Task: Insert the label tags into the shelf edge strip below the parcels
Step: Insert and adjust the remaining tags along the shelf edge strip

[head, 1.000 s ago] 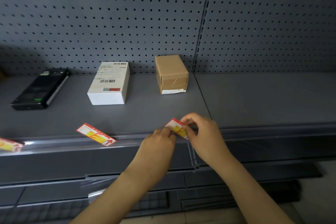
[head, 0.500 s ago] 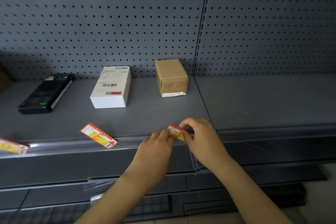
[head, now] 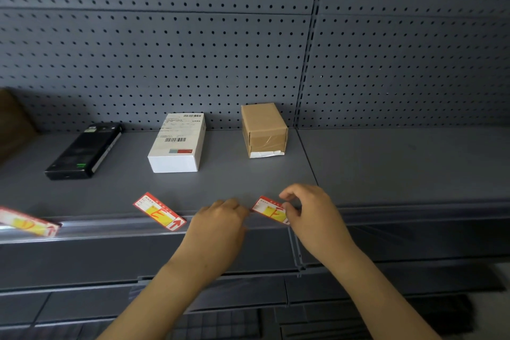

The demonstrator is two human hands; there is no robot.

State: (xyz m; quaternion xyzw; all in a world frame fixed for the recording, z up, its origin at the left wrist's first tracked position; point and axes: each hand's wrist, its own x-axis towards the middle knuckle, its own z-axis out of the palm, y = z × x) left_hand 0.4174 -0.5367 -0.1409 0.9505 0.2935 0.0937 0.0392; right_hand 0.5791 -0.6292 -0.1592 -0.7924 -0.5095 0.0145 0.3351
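Since the frame a second earlier, both hands have parted: the left hand (head: 220, 218) has drawn away from the right-hand label tag (head: 269, 209), which it then touched, and the view has shifted so that the shelf contents sit lower and farther right.

Right hand (head: 309, 212): pinches the right end of the tag between thumb and curled fingers. The tag lies at the front of the shelf, over the clear shelf edge strip (head: 116, 225), below the brown parcel (head: 263, 130). Its long axis runs left to right, tilted so that the left end is farther back and the right end nearer the viewer; the right end is hidden under the fingers.

Left hand: knuckles up, fingers curled down at the strip, just left of the tag and apart from it. Whether the fingertips grip the strip cannot be told.

Middle label tag (head: 159, 215): below the white parcel (head: 178, 143), on the same diagonal, its red arrow at the lower right end, which overlaps the strip.

Left label tag (head: 27, 222): at the left edge of view, blurred, lying along the strip with a slight tilt.

Black handheld device (head: 84, 150): on the shelf (head: 400, 163), left of the white parcel, long axis running front to back, in front of the pegboard back panel (head: 193, 50).
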